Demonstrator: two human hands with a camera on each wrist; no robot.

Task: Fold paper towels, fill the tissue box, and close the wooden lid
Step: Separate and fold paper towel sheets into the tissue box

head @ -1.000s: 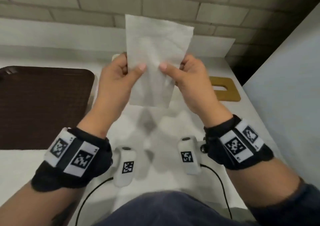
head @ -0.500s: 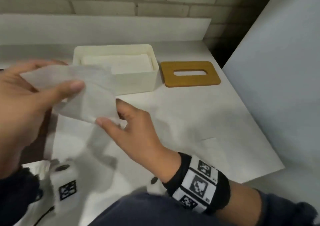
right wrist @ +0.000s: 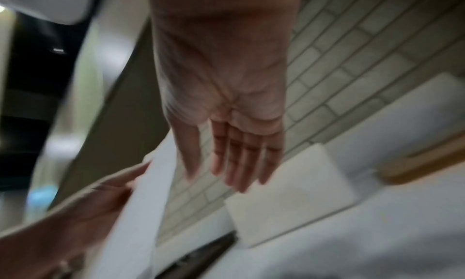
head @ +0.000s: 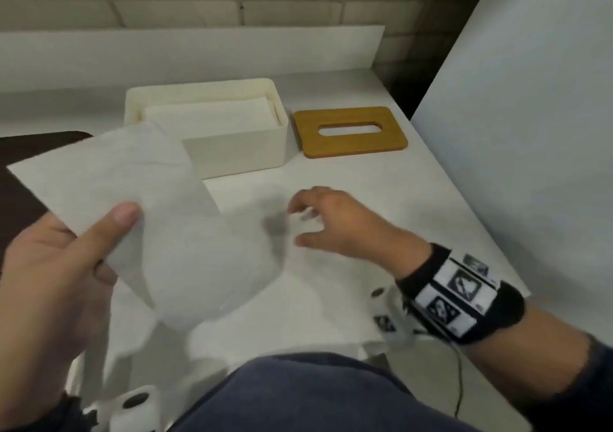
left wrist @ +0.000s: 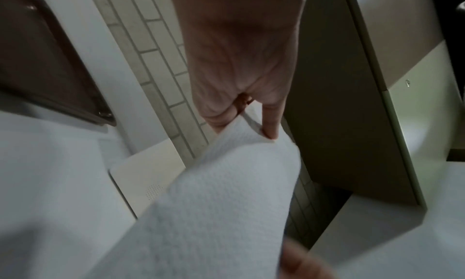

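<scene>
Near the left edge of the head view, a paper towel (head: 139,219) hangs pinched between thumb and fingers of the left hand (head: 56,282), raised above the white table (head: 414,206). Just right of it, the right hand (head: 335,222) hovers low over the table, fingers loosely spread and holding nothing. Farther back sits the tissue box (head: 232,153), lidless, with folded towels (head: 212,118) inside. Just right of the box, apart from it, the wooden lid (head: 348,143) lies flat. At far left lies a brown tray (head: 20,179).
</scene>
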